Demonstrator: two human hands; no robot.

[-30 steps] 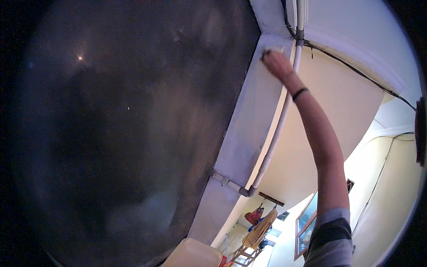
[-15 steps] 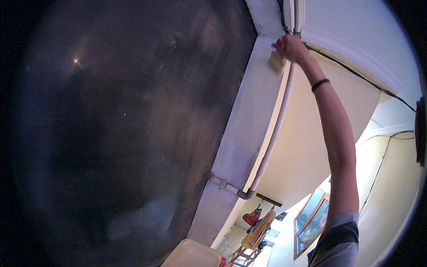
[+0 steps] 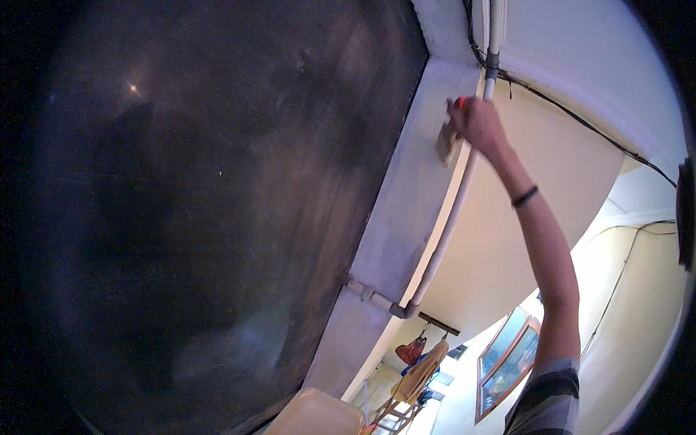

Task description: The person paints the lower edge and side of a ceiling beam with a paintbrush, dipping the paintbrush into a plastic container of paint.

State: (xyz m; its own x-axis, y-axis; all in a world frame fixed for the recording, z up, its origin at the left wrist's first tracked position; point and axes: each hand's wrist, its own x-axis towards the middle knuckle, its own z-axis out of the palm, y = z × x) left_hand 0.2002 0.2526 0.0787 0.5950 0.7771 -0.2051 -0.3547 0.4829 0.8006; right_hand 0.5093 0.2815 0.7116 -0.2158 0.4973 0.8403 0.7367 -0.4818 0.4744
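My right hand (image 3: 478, 125), at the end of a raised, outstretched arm, is closed around a flat paintbrush. A bit of red handle shows at the fingers, and the pale, wide bristle end of the paintbrush (image 3: 445, 145) points downward. Its bristles lie against the whitish-grey wall strip (image 3: 395, 192), close to the strip's right edge. Just right of the brush, behind the hand, runs a white pipe (image 3: 455, 206). A dark band (image 3: 525, 196) circles the wrist. My left hand is out of view.
A large dark, faintly shiny panel (image 3: 217, 217) fills the left side. Black cable (image 3: 573, 116) crosses the upper right. A pipe elbow (image 3: 401, 311) juts out below. Lower down are a beige rounded object (image 3: 319, 413), hanging cloths (image 3: 424, 370) and a wood-framed window (image 3: 507, 362).
My right hand has moved down along the wall strip with the paintbrush in it, away from the cable and pipe joint. The view has shifted slightly.
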